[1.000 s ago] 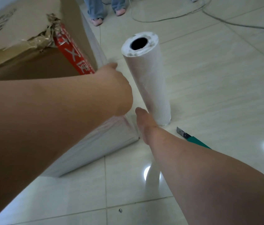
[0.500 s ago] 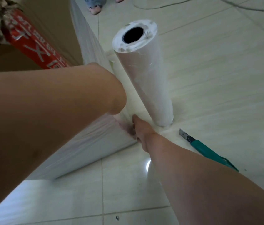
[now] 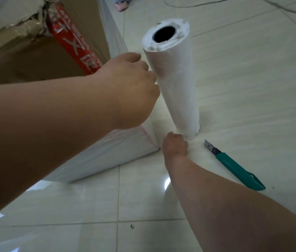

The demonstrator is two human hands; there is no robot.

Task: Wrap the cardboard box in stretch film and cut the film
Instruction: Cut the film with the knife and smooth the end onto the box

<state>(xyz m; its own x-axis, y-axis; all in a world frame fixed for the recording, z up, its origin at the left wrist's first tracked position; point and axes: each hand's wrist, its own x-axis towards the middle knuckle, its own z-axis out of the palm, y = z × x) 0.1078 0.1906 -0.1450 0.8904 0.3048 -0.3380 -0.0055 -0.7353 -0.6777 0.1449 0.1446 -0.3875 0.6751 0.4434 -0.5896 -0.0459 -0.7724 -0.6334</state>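
Note:
The big cardboard box (image 3: 25,57) with red tape stands at the left, its lower sides covered in cloudy stretch film (image 3: 107,157). The white film roll (image 3: 176,79) stands upright on the floor just right of the box corner. A short span of film runs from that corner to the roll. My left hand (image 3: 129,88) is high up at this span, fingers curled and knuckles touching the roll. Low at the roll's base, beside the box corner, my right hand (image 3: 175,146) has its fingers curled on the film's bottom edge.
A green utility knife (image 3: 234,166) lies on the tiled floor right of the roll, blade out and pointing toward the roll's base. Another person's feet (image 3: 120,4) stand at the top edge behind the box. Cables (image 3: 216,2) trail across the far floor.
My left hand has come back from behind the box corner to the upper part of the roll. My right hand has stayed low at the roll's base.

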